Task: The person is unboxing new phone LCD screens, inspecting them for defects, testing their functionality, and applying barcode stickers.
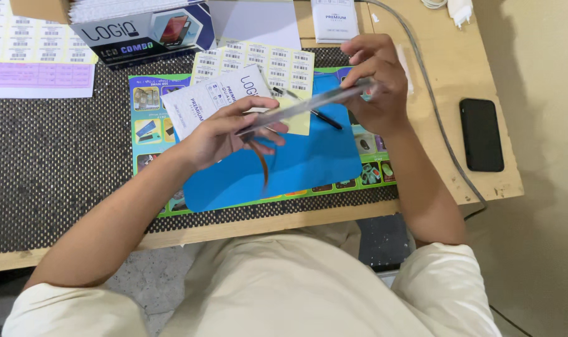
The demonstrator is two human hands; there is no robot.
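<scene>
Two hands hold one thin flat panel (305,103) up over the blue mat (296,165). I see the panel almost edge-on, so it looks like a long grey strip. My left hand (224,134) grips the low end, with the thumb on top and the fingers (268,134) curled under it, pinching the panel. My right hand (377,81) grips the high end, fingers bent over the top edge and pressed on it. A thin brown ribbon (263,165) hangs down from the panel near the left hand; it looks blurry.

Under the panel lies a black pen (318,113) on a yellow note (296,118). Just behind are a white packet (215,100) and sheets of small white stickers (259,62). A dark box (143,31) sits at the back. A black phone (481,134) lies on the bare wooden tabletop (465,68), well apart on the right. A grey cable (430,93) runs past it.
</scene>
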